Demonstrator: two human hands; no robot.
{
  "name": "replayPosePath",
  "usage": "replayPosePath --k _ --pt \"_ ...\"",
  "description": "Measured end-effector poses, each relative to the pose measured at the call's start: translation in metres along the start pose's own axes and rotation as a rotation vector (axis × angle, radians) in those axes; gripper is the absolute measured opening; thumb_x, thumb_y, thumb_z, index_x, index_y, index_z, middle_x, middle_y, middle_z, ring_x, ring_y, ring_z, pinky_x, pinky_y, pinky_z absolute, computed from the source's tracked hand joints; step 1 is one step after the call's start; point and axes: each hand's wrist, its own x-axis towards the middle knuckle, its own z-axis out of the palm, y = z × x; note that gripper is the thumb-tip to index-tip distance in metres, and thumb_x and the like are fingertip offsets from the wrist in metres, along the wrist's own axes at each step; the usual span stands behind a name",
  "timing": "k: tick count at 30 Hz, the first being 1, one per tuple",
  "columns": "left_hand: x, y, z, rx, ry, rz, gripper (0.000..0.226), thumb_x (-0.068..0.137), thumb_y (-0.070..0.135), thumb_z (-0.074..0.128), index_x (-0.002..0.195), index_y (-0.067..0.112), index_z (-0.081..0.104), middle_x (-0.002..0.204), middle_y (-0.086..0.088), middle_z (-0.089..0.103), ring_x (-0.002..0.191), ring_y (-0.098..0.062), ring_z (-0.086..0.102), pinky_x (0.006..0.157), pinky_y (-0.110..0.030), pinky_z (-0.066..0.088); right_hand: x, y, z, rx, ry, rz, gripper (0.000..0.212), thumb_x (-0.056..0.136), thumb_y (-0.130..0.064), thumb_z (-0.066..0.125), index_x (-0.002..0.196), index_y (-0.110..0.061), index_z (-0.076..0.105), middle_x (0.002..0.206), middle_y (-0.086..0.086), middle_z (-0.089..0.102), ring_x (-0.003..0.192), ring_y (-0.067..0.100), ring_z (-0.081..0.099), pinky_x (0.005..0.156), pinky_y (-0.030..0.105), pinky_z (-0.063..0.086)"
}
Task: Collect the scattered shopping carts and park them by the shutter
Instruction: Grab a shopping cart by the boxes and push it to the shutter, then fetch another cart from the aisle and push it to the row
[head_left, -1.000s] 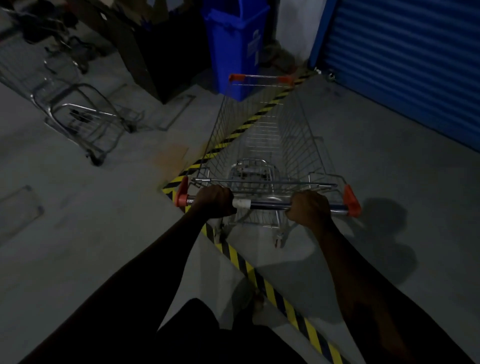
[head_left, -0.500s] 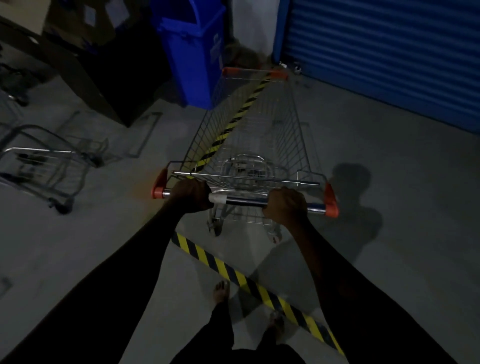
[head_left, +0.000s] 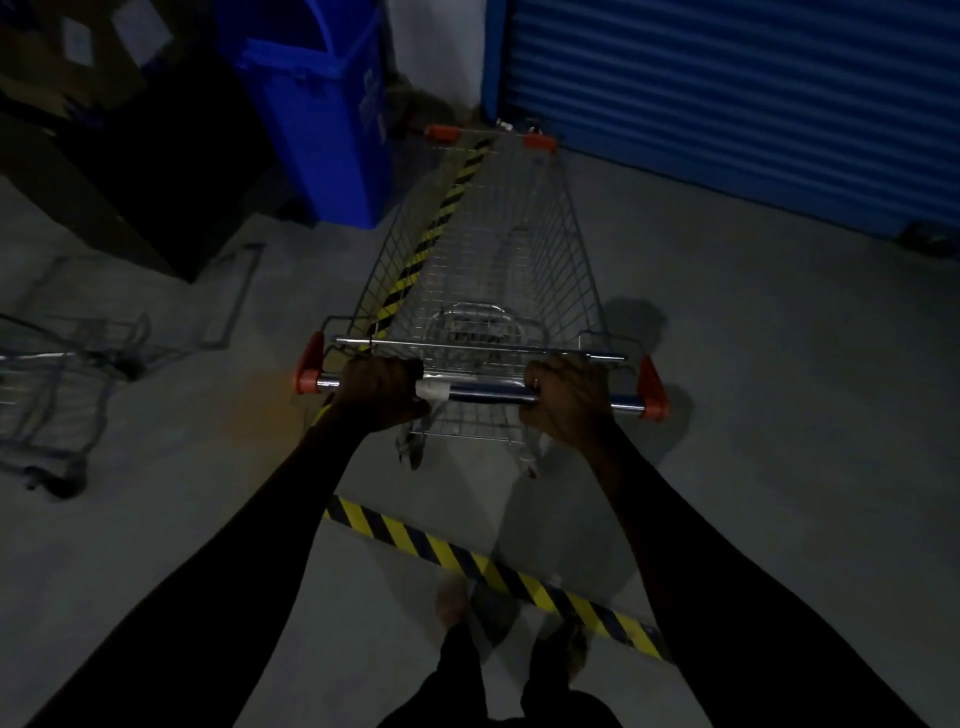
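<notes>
A wire shopping cart (head_left: 566, 249) with orange corner caps stands in front of me, its nose close to the left end of the blue shutter (head_left: 727, 98). My left hand (head_left: 382, 389) grips the left part of the cart's handle bar (head_left: 483, 396). On the right part of the same bar my right hand (head_left: 566, 400) is wrapped around it. A second cart (head_left: 47, 384) lies tipped on the floor at the far left, partly cut off by the frame edge.
A blue wheeled bin (head_left: 322, 109) stands left of the cart's nose. Dark cardboard boxes (head_left: 104, 130) fill the upper left. A yellow-black hazard stripe (head_left: 498, 574) runs across the concrete floor under the cart and past my feet. A flat wire frame (head_left: 228, 301) lies near the boxes.
The cart has rolled forward toward the shutter with both hands on its bar, crossing the hazard stripe. The tipped cart has slid to the left edge of view.
</notes>
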Motion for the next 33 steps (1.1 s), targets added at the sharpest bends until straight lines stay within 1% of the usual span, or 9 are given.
replayPosePath --k 2,5,11,14,17,19,22,27,33 --pt "-0.005 0.016 -0.002 -0.082 -0.039 -0.032 0.05 0.06 0.054 0.047 0.095 0.022 0.064 0.08 -0.003 0.067 0.071 -0.03 0.067 0.067 -0.04 0.052 -0.013 0.004 0.001 0.095 0.03 0.047 0.045 0.057 -0.052 0.054 0.094 -0.028 0.063 0.095 -0.007 0.062 0.095 0.026 0.057 0.079 0.039 0.043" --pt "-0.001 0.058 -0.008 -0.21 -0.115 -0.109 0.072 0.062 0.06 0.057 0.127 0.03 0.053 0.119 -0.002 0.062 0.107 -0.03 0.06 0.092 -0.048 0.042 -0.044 0.011 -0.005 0.243 0.12 0.057 0.054 0.063 -0.05 0.056 0.107 -0.02 0.066 0.103 0.002 0.065 0.097 0.029 0.06 0.087 0.04 0.046" --pt "0.006 0.177 -0.018 -0.911 -0.088 0.077 0.068 0.068 0.045 0.063 0.128 0.015 0.053 0.126 0.0 0.06 0.113 -0.021 0.059 0.096 -0.034 0.046 -0.135 0.032 -0.038 0.718 0.24 0.381 0.054 0.08 -0.033 0.068 0.129 -0.013 0.057 0.13 0.003 0.059 0.117 0.016 0.052 0.099 0.025 0.039" --pt "-0.001 0.245 -0.038 -1.352 -0.312 0.051 0.059 0.067 0.039 0.069 0.123 0.027 0.051 0.119 0.007 0.062 0.103 -0.014 0.061 0.087 -0.028 0.047 -0.193 0.05 -0.072 1.133 0.354 0.558 0.043 0.089 -0.018 0.068 0.13 -0.017 0.053 0.128 -0.005 0.057 0.118 0.018 0.055 0.095 0.024 0.045" --pt "-0.016 0.312 -0.062 -1.652 -0.58 0.024 0.061 0.079 0.029 0.064 0.136 0.026 0.042 0.13 0.0 0.058 0.107 -0.021 0.061 0.078 -0.031 0.052 -0.266 0.07 -0.105 1.714 0.508 0.747 0.046 0.093 -0.037 0.057 0.135 -0.023 0.046 0.128 -0.001 0.061 0.12 0.027 0.057 0.097 0.047 0.049" --pt "-0.031 0.353 -0.076 -1.79 -0.752 -0.019 0.062 0.085 0.036 0.061 0.142 0.029 0.038 0.138 -0.004 0.054 0.116 -0.029 0.058 0.086 -0.04 0.052 -0.323 0.082 -0.118 1.979 0.68 0.775 0.059 0.091 -0.051 0.055 0.141 -0.022 0.042 0.134 0.005 0.059 0.122 0.031 0.056 0.098 0.055 0.047" --pt "-0.064 0.416 -0.09 -1.987 -1.081 0.008 0.084 0.065 0.053 0.076 0.14 0.034 0.044 0.147 -0.011 0.045 0.13 -0.039 0.046 0.103 -0.06 0.036 -0.415 0.093 -0.129 2.16 0.967 0.757 0.056 0.096 -0.048 0.04 0.145 -0.02 0.04 0.139 0.01 0.054 0.126 0.035 0.052 0.104 0.061 0.039" --pt "-0.158 0.539 -0.104 -1.911 -1.332 0.095 0.072 0.084 0.058 0.027 0.15 0.029 0.03 0.151 -0.014 0.038 0.135 -0.04 0.039 0.106 -0.061 0.031 -0.572 0.097 -0.136 2.198 1.308 0.699 0.062 0.095 -0.055 0.034 0.146 -0.019 0.038 0.144 0.013 0.048 0.131 0.038 0.046 0.105 0.061 0.036" --pt "-0.275 0.674 -0.122 -1.68 -1.608 0.234 0.076 0.081 0.059 0.027 0.15 0.027 0.029 0.148 -0.015 0.043 0.132 -0.042 0.044 0.098 -0.06 0.036 -0.741 0.076 -0.136 2.077 1.776 0.715 0.065 0.093 -0.056 0.035 0.146 -0.018 0.037 0.142 0.016 0.05 0.129 0.04 0.047 0.106 0.061 0.036"
